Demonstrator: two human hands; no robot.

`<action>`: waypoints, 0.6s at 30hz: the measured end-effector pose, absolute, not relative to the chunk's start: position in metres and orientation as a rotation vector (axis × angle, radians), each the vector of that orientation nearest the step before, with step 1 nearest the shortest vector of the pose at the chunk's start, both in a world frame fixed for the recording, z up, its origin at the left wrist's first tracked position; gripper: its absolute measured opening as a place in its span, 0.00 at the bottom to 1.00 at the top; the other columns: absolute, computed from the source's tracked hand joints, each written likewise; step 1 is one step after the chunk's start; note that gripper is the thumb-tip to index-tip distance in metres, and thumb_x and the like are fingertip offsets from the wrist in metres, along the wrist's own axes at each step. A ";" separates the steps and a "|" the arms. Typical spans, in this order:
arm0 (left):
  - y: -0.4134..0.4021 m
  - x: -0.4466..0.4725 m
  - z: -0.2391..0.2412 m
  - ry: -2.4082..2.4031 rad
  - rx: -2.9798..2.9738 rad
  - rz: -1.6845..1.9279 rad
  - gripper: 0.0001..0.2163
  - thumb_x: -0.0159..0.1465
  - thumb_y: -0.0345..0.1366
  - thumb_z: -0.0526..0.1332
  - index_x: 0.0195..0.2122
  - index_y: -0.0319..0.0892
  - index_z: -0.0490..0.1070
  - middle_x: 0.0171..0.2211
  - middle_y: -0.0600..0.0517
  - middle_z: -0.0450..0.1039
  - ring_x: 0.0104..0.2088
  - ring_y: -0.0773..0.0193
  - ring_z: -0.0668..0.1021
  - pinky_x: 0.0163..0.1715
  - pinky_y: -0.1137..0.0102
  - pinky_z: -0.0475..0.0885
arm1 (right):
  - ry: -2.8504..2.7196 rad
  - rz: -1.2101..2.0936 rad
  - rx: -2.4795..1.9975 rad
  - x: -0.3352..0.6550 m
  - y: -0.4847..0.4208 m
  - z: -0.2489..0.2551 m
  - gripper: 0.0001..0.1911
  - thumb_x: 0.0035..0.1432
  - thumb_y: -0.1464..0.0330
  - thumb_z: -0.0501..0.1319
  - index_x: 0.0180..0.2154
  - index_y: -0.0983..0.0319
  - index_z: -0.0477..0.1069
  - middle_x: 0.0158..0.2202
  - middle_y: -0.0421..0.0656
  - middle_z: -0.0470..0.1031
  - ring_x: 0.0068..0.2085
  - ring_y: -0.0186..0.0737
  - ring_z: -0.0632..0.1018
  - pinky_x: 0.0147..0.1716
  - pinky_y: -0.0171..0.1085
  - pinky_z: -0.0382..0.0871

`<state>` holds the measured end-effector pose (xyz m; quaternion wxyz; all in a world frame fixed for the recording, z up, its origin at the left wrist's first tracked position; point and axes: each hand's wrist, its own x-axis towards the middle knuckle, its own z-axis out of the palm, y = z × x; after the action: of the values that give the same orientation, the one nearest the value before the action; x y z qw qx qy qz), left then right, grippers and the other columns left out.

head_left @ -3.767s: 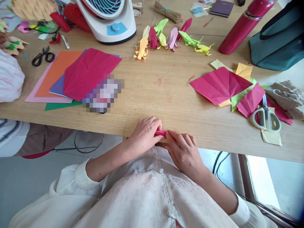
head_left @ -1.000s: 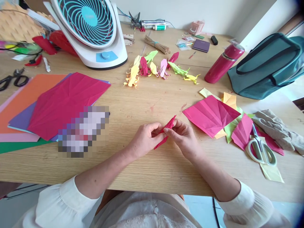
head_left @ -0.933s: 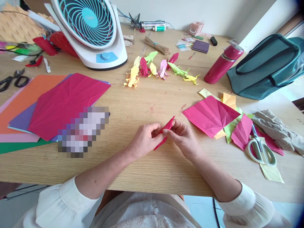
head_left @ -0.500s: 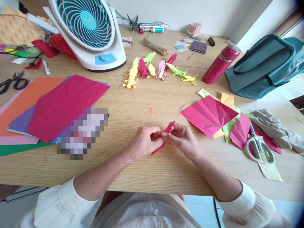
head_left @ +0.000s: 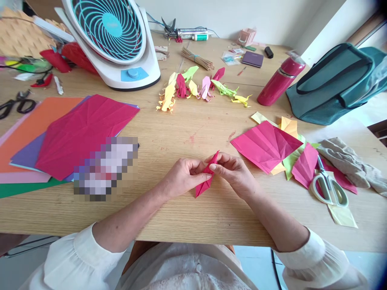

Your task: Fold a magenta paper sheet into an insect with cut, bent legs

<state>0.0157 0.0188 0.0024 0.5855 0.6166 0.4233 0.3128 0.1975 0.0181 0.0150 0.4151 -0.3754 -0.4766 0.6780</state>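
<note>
A narrow folded piece of magenta paper is pinched between both hands just above the wooden table. My left hand grips its left side with thumb and fingers closed. My right hand pinches its upper part from the right. One pointed tip shows above the fingers, the other below them. A row of small folded paper figures in yellow, green, pink and red stands farther back.
A creased magenta sheet and paper scraps lie right, with grey-handled scissors and a crumpled cloth. Coloured sheets are stacked left. A desk fan, red bottle, teal bag and black scissors sit behind.
The hands came up from the table's near edge to over the tabletop. Over the last second the folded paper has tilted more upright and its lower tip has dropped into view.
</note>
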 end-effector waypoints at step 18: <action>0.013 0.021 0.008 1.040 1.517 0.725 0.16 0.61 0.38 0.64 0.20 0.41 0.61 0.19 0.58 0.55 0.21 0.72 0.60 0.22 0.74 0.55 | -1.120 1.485 -1.057 0.190 0.014 0.012 0.19 0.47 0.57 0.75 0.23 0.61 0.70 0.22 0.37 0.71 0.26 0.32 0.69 0.28 0.35 0.64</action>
<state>0.0209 0.0130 0.0084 0.5500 0.6408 0.4394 0.3063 0.1904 0.0145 0.0116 0.4804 -0.4334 -0.4593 0.6086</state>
